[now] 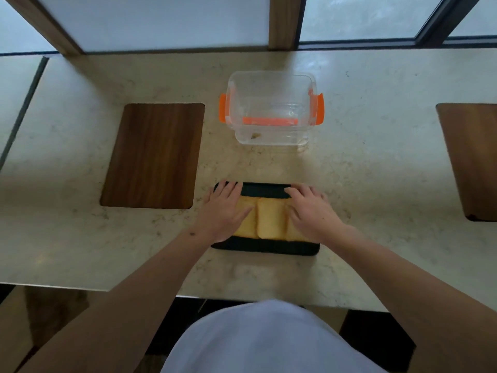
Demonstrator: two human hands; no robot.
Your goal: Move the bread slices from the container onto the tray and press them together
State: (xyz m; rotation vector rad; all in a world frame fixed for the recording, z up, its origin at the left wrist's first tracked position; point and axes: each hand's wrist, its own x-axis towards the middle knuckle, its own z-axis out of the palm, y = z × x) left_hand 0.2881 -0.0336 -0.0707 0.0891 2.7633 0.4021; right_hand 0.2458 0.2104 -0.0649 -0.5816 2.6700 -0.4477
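You face a pale, veined stone countertop [376,170] set below frosted window panes [166,20] in wooden frames [285,21]. Dark wood-grain rectangular panels lie at left [153,156] and far right [476,160]. Daylight is soft; below, dark flooring [376,337].

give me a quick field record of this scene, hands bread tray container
left hand: flat, palm down, on left end of the bread row
right hand: flat, palm down, on right end
bread slices: side by side on the tray, touching
tray: dark, on the counter, nearest the person
container: clear, orange clips, open, no slices inside, behind tray
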